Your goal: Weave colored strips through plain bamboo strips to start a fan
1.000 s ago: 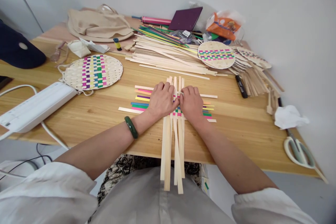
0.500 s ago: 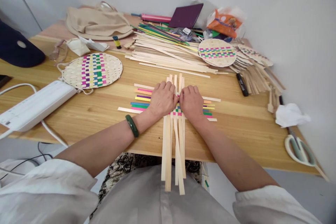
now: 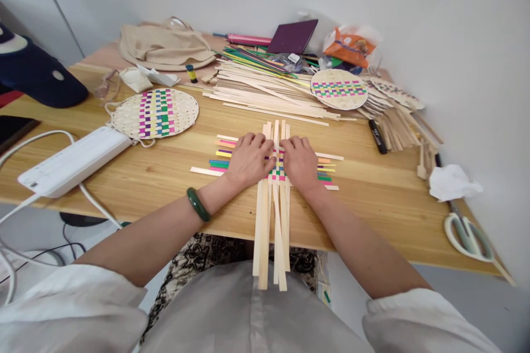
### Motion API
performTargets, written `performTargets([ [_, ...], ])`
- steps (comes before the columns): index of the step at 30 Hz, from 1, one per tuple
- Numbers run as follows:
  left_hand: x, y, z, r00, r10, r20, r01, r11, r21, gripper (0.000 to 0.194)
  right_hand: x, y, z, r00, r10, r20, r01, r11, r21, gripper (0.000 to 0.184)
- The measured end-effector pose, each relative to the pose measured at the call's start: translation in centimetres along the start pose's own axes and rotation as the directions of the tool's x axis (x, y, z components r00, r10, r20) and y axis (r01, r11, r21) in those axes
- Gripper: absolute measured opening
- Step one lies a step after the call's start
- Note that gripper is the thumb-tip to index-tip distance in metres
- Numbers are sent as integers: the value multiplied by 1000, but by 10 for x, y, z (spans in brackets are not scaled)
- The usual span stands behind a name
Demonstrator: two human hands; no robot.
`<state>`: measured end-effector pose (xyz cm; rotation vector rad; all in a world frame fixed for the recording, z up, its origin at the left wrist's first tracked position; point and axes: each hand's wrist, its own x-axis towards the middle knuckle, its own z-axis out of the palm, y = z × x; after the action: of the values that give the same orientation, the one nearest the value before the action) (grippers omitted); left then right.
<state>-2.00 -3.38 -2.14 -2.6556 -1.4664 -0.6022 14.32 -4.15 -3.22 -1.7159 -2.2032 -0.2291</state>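
Note:
A half-woven mat (image 3: 278,171) of pale and coloured bamboo-like strips lies on the table before me, its coloured strips running sideways. Long pale strips (image 3: 262,237) reach toward me past the table edge. My left hand (image 3: 249,161) rests palm down on the left part of the weave, fingers spread and thumb apart. On the right part lies my right hand (image 3: 300,162), its fingers bent slightly over the strips and its thumb mostly hidden. Between the hands a checkered patch of pink, green, blue and purple shows. Strip ends stick out beyond both hands.
Behind lie a pile of pale strips (image 3: 256,88) and a round woven fan (image 3: 338,90). Another woven piece (image 3: 155,113) and a white power strip (image 3: 74,161) are at left. A black marker (image 3: 377,137), crumpled tissue (image 3: 453,182) and scissors (image 3: 470,238) lie at right.
My left hand has loosened and shifted slightly left, its thumb now away from the fingers. My right hand's fingers have uncurled somewhat. More of the weave shows between them; the view has shifted a little.

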Motion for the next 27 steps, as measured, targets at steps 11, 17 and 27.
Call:
performTargets([
  [11, 10, 4, 5, 1000, 20, 8, -20, 998, 57, 29, 7, -2, 2, 998, 25, 52, -25, 1000, 4, 22],
  [17, 13, 4, 7, 999, 37, 9, -37, 998, 42, 29, 9, 3, 6, 999, 3, 36, -7, 995, 99, 21],
  [27, 13, 5, 7, 1000, 30, 3, -30, 999, 29, 26, 10, 1, 4, 999, 10, 43, -15, 992, 127, 18],
])
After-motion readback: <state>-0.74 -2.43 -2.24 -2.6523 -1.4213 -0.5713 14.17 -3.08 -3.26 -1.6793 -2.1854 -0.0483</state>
